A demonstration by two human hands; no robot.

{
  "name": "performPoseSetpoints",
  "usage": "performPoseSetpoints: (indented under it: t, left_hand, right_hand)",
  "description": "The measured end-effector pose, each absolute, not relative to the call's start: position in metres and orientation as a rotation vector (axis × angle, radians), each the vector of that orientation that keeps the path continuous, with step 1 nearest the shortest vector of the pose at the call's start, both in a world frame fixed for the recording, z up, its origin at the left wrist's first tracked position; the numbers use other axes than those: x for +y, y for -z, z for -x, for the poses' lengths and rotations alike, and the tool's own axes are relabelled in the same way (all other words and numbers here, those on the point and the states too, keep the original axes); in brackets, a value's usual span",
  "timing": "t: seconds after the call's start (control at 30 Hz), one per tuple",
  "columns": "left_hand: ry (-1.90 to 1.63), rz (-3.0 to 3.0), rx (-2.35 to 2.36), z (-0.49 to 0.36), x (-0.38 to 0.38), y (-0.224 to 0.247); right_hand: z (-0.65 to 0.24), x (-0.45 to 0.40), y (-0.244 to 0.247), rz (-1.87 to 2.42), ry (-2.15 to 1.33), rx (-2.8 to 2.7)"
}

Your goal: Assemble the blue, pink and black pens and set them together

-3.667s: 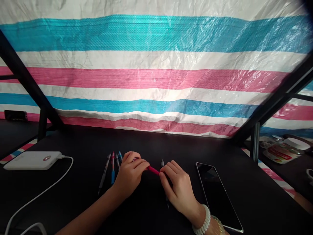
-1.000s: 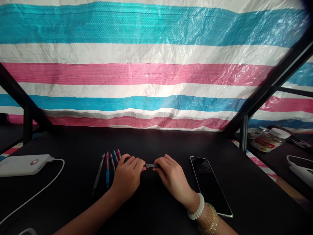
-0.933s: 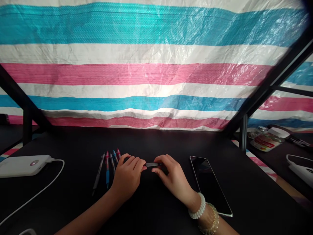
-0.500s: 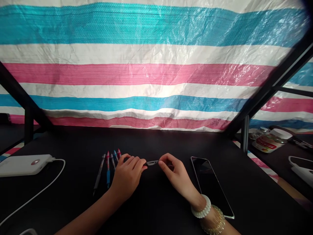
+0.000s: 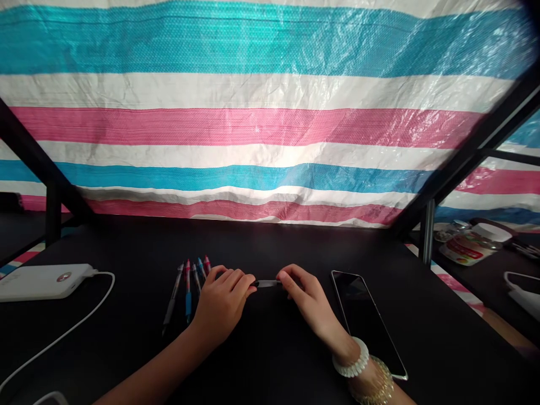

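Above the black tabletop, my left hand [image 5: 225,301] is closed around the dark end of a slim grey-and-black object [image 5: 266,283]. A short pale grey stretch of it shows between the two hands; its kind is unclear. My right hand [image 5: 301,289] pinches the other end between thumb and fingers, with a small dark tip at the grip. Several pens [image 5: 188,289] with grey, blue and red parts lie just left of my left hand, partly hidden by it. To the right of my right hand lies a smartphone [image 5: 367,320], its screen dark.
A white power bank [image 5: 46,282] with a white cable [image 5: 95,312] lies on the left. Black frame bars [image 5: 428,230] rise at both sides before a striped plastic sheet [image 5: 253,129]. A labelled jar [image 5: 470,247] stands on the neighbouring surface at right.
The slim object has turned between my hands: its slotted grey face showed before, now a plainer, paler side. My right hand has shifted slightly right. The view has moved a little.
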State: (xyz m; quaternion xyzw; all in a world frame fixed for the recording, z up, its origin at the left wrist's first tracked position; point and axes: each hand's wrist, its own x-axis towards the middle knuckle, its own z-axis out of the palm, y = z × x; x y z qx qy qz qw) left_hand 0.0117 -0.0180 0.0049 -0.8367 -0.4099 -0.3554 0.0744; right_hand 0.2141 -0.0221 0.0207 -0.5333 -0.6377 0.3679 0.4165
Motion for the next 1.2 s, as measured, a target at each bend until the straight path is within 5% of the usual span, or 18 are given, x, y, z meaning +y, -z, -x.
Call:
performPoseSetpoints:
  t: [1.2]
  left_hand:
    - [1.119, 2.643, -1.412, -0.0088, -0.0162, 0.0019]
  right_hand:
    - [-0.2141, -0.0179, -0.0175, 1.331, -1.015, -1.558]
